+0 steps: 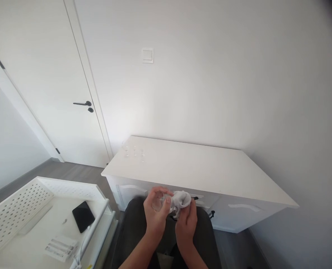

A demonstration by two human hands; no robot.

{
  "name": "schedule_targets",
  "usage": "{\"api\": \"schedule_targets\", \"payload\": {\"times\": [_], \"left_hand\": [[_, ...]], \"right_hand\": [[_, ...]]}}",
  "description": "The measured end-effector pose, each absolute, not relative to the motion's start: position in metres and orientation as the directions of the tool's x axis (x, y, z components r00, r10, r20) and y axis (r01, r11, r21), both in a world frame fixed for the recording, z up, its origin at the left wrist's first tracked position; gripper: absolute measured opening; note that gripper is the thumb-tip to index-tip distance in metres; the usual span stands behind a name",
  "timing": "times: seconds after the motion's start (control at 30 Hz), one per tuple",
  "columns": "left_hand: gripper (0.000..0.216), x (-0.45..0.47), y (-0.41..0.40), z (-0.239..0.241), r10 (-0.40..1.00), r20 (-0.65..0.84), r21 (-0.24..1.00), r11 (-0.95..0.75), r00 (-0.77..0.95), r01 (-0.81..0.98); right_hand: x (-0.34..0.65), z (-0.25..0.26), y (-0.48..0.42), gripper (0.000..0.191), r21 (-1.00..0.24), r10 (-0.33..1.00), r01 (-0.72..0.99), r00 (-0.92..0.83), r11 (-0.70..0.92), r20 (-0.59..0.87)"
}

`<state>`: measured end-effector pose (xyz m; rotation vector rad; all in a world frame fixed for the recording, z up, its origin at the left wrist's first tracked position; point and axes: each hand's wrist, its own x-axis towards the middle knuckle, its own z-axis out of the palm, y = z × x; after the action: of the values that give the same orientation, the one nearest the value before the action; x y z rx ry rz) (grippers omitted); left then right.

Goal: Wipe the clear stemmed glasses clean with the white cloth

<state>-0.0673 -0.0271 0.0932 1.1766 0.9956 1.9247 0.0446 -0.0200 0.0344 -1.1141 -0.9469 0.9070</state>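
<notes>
White cabinet top (199,168) (w/ small glasses (134,150))

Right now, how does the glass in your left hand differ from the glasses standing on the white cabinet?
The held glass is gripped off the surface in the left hand, tilted on its side; the cabinet glasses stand upright and untouched. The held glass has a white cloth, bunched in the right hand, pressed at it; the cabinet glasses stand bare near the cabinet's far left corner. All look clear and small.

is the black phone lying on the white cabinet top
No, the flat black phone lies in the white perforated tray, left of the white cabinet.
</notes>
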Motion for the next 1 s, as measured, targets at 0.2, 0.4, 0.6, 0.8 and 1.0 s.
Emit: {"api": "schedule_targets", "payload": {"times": [0.2, 0.4, 0.6, 0.8, 1.0], "left_hand": [[0.014, -0.070, -0.022, 0.085, 0.855, 0.398, 0.883, -0.455, -0.332, -0.112], [0.021, -0.072, -0.011, 0.094, 0.963, 0.264, 0.945, -0.246, 0.060, -0.214], [0.040, -0.067, -0.006, 0.100, 0.943, 0.206, 0.973, -0.170, 0.261, -0.154], [0.012, -0.048, -0.009, 0.088, 0.922, 0.330, 0.944, -0.322, -0.204, 0.075], [0.010, -0.071, 0.008, 0.080, 0.835, 0.436, 0.884, -0.328, -0.335, 0.333]], "right_hand": [[0.071, 0.034, -0.016, 0.049, -0.956, 0.967, -0.252, 0.240, 0.153, 0.091], [0.078, 0.047, -0.035, 0.051, -0.948, 0.932, -0.295, -0.363, -0.118, -0.003], [0.082, 0.036, -0.041, 0.040, -0.866, 0.823, -0.366, -0.561, -0.340, -0.086], [0.087, 0.044, -0.028, 0.053, -0.929, 0.913, 0.072, -0.224, 0.364, 0.340], [0.112, 0.049, -0.020, 0.033, -0.962, 0.958, 0.059, -0.123, 0.268, 0.259]]}}
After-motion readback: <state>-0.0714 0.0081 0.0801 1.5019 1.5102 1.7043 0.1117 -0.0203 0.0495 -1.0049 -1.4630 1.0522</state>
